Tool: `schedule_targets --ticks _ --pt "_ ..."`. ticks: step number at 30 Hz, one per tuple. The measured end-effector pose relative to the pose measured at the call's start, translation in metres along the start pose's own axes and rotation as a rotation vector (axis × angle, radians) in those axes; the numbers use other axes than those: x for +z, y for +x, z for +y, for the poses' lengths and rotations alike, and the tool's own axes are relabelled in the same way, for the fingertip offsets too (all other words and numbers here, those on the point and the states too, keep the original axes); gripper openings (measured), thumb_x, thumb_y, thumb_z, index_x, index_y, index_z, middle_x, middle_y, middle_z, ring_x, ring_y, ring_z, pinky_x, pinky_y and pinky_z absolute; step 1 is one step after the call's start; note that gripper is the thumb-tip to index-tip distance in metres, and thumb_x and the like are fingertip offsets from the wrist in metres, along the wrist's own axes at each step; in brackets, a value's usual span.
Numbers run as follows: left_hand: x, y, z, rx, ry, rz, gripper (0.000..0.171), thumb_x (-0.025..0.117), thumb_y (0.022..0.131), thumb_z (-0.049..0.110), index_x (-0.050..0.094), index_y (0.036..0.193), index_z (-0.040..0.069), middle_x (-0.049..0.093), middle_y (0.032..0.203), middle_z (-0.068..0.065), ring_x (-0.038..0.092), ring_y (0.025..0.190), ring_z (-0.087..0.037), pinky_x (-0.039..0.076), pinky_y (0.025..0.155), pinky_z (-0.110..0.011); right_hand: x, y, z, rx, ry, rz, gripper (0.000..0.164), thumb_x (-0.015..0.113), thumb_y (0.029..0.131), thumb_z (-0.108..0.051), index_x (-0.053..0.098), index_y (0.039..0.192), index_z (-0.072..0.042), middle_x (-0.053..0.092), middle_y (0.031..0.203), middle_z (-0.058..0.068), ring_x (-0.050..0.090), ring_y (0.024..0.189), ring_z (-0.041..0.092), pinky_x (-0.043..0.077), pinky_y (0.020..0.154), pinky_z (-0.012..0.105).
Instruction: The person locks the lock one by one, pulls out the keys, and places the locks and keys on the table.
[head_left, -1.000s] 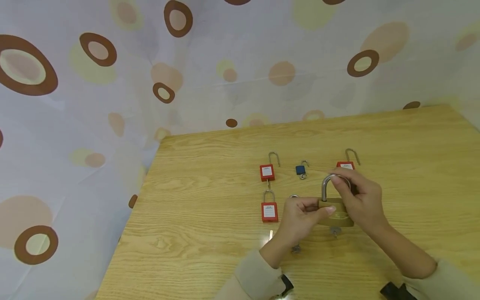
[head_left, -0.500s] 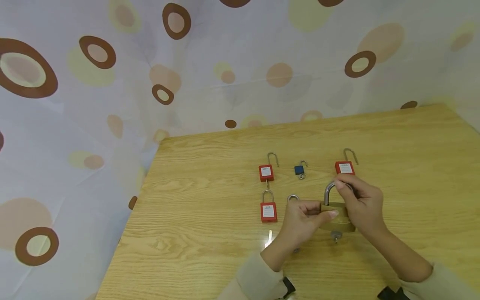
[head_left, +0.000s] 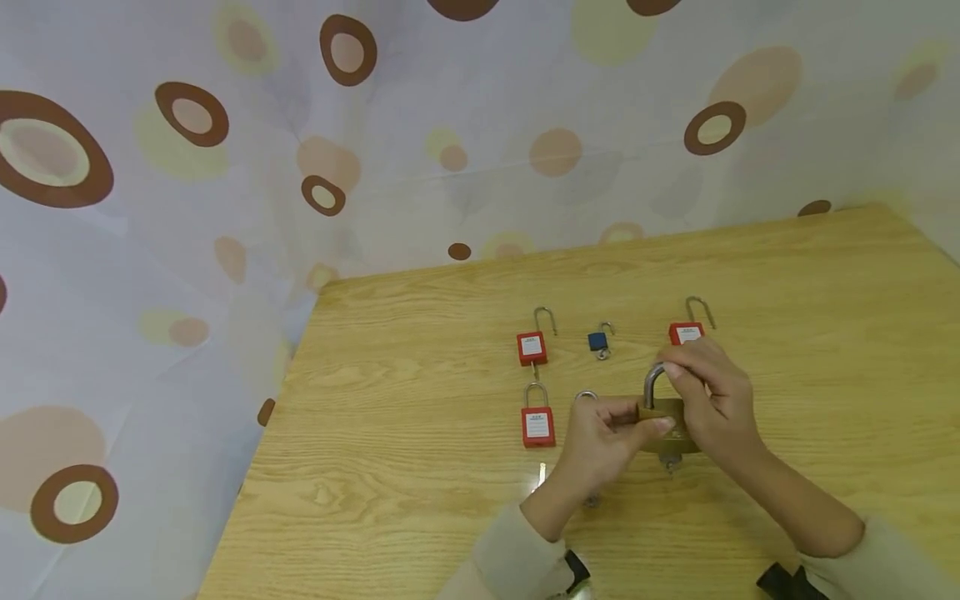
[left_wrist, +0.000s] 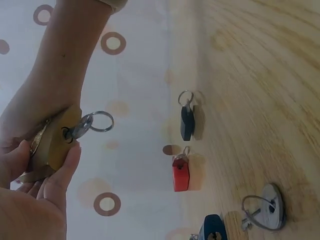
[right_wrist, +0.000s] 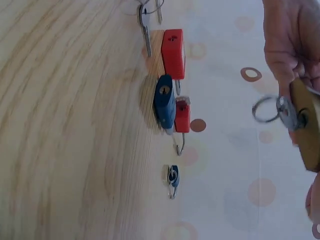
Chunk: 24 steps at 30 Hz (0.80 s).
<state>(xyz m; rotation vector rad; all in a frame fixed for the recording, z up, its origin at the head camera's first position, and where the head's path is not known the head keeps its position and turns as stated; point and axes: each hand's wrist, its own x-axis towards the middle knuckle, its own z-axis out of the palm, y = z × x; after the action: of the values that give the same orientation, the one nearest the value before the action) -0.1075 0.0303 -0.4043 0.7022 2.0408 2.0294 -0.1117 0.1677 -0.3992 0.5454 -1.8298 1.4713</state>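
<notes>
Brass padlock is held up off table btwn both hands: body clamped in fingers & thumb of L hand, shackle pinched by those of R hand. Key w/ ring is seated in underside, nr L fingertips. Beyond R fingers, red padlock is partly covered; small blue padlock is seen beyond L fingers.
</notes>
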Motion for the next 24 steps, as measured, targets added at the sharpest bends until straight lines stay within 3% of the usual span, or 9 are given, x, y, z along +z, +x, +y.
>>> schedule_targets --ticks 2,6,7,9,12,15,17,19,24 --pt "-0.001 0.0 -0.002 0.015 0.049 0.014 0.017 0.068 0.082 0.002 0.069 0.086 -0.014 0.067 0.08 -0.029 0.055 0.061 0.01 0.046 0.055 -0.008 0.005 -0.001 -0.005 0.148 0.028 0.018 0.025 0.043 0.094 0.003 0.056 0.072 0.002 0.053 0.072 -0.015 0.041 0.065 0.003 0.032 0.058 0.018" --pt "-0.002 -0.002 -0.006 0.077 0.159 0.007 0.017 0.067 0.084 0.006 0.07 0.085 -0.01 0.067 0.068 -0.022 0.041 0.05 0.009 0.035 0.044 -0.007 0.006 0.0 -0.013 0.605 0.153 0.058 0.031 0.047 0.097 -0.013 0.06 0.069 -0.014 0.058 0.072 -0.014 0.048 0.066 0.002 0.038 0.058 0.017" --pt "-0.003 -0.002 -0.006 0.092 0.183 0.004 0.018 0.067 0.084 0.007 0.07 0.088 -0.01 0.068 0.069 -0.021 0.04 0.05 0.009 0.034 0.044 -0.006 0.004 0.001 -0.013 0.711 0.178 0.034 0.028 0.046 0.098 -0.019 0.062 0.075 -0.018 0.059 0.076 -0.015 0.049 0.071 0.002 0.04 0.061 0.017" --pt "-0.003 -0.003 -0.006 0.116 0.22 0.002 0.02 0.066 0.085 0.009 0.07 0.094 -0.009 0.069 0.071 -0.02 0.038 0.048 0.008 0.032 0.043 -0.006 -0.001 0.003 -0.012 0.902 0.258 -0.046 0.022 0.041 0.099 -0.03 0.061 0.091 -0.027 0.058 0.089 -0.017 0.049 0.088 0.005 0.038 0.086 0.026" --pt "-0.004 -0.004 -0.005 0.157 0.291 0.005 0.026 0.064 0.087 0.01 0.066 0.105 -0.008 0.071 0.084 -0.02 0.045 0.052 0.006 0.038 0.046 -0.004 -0.01 0.005 -0.005 1.086 0.373 -0.223 0.024 0.028 0.098 -0.043 0.048 0.11 -0.035 0.053 0.104 -0.016 0.047 0.101 0.009 0.036 0.092 0.042" --pt "-0.004 -0.005 -0.004 0.17 0.315 0.011 0.026 0.063 0.087 0.01 0.066 0.106 -0.007 0.071 0.086 -0.02 0.048 0.055 0.004 0.039 0.048 -0.004 -0.017 0.004 0.0 1.181 0.55 -0.336 0.03 0.022 0.096 -0.049 0.039 0.114 -0.031 0.054 0.106 -0.012 0.054 0.101 0.013 0.044 0.086 0.05" --pt "-0.005 -0.005 -0.002 0.188 0.354 0.021 0.025 0.063 0.087 0.011 0.067 0.105 -0.006 0.072 0.084 -0.018 0.048 0.055 0.005 0.04 0.047 -0.004 -0.021 0.003 0.002 1.187 0.652 -0.376 0.032 0.02 0.097 -0.048 0.036 0.116 -0.026 0.059 0.105 -0.008 0.061 0.097 0.016 0.048 0.08 0.055" --pt "-0.005 -0.005 0.0 0.19 0.354 0.022 0.025 0.064 0.087 0.011 0.067 0.106 -0.006 0.072 0.083 -0.018 0.045 0.053 0.005 0.038 0.047 -0.003 -0.024 0.003 0.003 1.165 0.729 -0.398 0.031 0.02 0.099 -0.044 0.037 0.117 -0.025 0.061 0.105 -0.005 0.063 0.097 0.018 0.049 0.079 0.051" --pt "-0.004 -0.006 0.002 0.207 0.342 0.042 0.025 0.065 0.086 0.01 0.067 0.105 -0.006 0.071 0.078 -0.018 0.041 0.051 0.006 0.037 0.046 -0.003 -0.025 0.004 0.003 1.143 0.685 -0.453 0.028 0.02 0.1 -0.041 0.039 0.117 -0.03 0.061 0.108 -0.006 0.061 0.098 0.015 0.047 0.079 0.043"
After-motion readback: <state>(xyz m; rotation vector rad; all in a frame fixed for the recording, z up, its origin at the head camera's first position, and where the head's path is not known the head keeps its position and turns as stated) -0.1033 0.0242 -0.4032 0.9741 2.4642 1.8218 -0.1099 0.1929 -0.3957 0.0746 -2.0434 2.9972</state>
